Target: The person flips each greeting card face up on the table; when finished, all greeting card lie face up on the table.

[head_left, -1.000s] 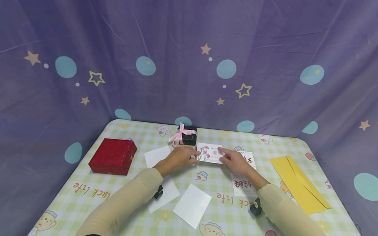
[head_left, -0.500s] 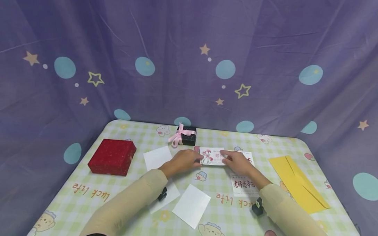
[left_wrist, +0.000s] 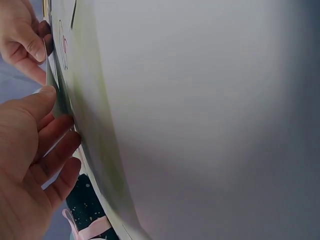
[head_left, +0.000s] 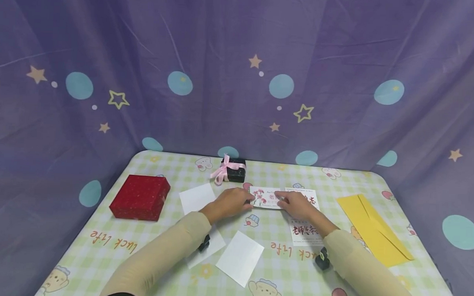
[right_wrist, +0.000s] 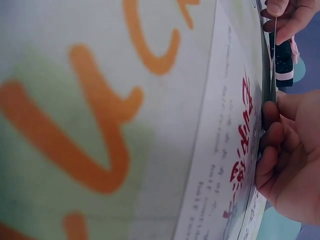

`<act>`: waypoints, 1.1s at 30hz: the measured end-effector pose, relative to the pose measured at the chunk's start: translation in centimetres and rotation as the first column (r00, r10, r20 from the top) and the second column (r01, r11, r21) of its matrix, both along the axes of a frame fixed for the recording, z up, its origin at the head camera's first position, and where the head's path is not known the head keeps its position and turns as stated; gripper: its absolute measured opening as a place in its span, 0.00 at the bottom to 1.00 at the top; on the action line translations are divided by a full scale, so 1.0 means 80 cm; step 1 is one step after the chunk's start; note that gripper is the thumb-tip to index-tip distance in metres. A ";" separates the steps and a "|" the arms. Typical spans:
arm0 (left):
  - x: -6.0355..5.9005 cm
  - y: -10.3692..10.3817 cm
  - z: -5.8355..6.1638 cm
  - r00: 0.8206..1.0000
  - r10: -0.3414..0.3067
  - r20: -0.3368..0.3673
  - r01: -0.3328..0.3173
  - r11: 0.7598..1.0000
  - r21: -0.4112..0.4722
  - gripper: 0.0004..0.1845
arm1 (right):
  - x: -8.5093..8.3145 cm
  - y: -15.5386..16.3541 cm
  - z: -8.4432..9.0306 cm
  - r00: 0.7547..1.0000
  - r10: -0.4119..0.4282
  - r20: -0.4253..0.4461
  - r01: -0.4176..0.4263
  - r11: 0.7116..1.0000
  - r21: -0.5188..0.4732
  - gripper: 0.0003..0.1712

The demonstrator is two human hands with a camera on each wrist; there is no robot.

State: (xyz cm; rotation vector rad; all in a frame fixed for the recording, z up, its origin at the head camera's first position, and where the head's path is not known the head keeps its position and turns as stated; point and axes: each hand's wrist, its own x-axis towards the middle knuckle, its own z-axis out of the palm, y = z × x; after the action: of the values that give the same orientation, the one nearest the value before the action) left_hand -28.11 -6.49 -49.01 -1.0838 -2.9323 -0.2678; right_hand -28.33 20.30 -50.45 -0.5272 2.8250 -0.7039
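Note:
A small card with pink flowers (head_left: 265, 197) is held just above the table between both hands. My left hand (head_left: 235, 200) pinches its left end and my right hand (head_left: 293, 203) pinches its right end. In the left wrist view the left hand (left_wrist: 35, 145) has its thumb tip on the card's edge (left_wrist: 52, 80), fingers below. The right wrist view shows the right hand (right_wrist: 287, 165) curled beside the thin card edge (right_wrist: 273, 65). A white sheet with red characters (head_left: 305, 224) lies under the right hand, also seen close up (right_wrist: 235, 150).
A black gift box with a pink ribbon (head_left: 232, 169) stands just behind the card. A red box (head_left: 140, 197) sits at the left, a yellow envelope (head_left: 375, 229) at the right. White sheets (head_left: 197, 197) (head_left: 240, 258) lie on the checked tablecloth (head_left: 279, 276). Purple curtains surround the table.
Both hands have drawn the flower card a little nearer to me, away from the black gift box. The grip on both ends stays the same.

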 end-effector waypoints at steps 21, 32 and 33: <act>-0.002 0.017 0.003 0.999 0.043 -0.001 -0.043 0.997 -0.065 0.08 | -0.001 -0.007 0.007 0.999 -0.044 0.019 0.043 0.997 0.066 0.28; 0.002 0.016 0.005 0.999 0.033 0.000 -0.033 0.992 -0.119 0.08 | 0.000 -0.010 0.004 0.997 -0.065 0.047 0.063 0.996 0.056 0.30; 0.003 0.015 0.006 0.999 0.038 0.011 -0.036 0.992 -0.121 0.09 | 0.000 -0.010 0.005 0.997 -0.065 0.051 0.063 0.997 0.053 0.31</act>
State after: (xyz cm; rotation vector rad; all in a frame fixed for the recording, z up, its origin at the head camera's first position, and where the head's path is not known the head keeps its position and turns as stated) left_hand -27.87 -5.25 -48.55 -1.0426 -3.0114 -0.0979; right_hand -28.32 19.46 -50.08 -0.4054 2.8132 -0.6446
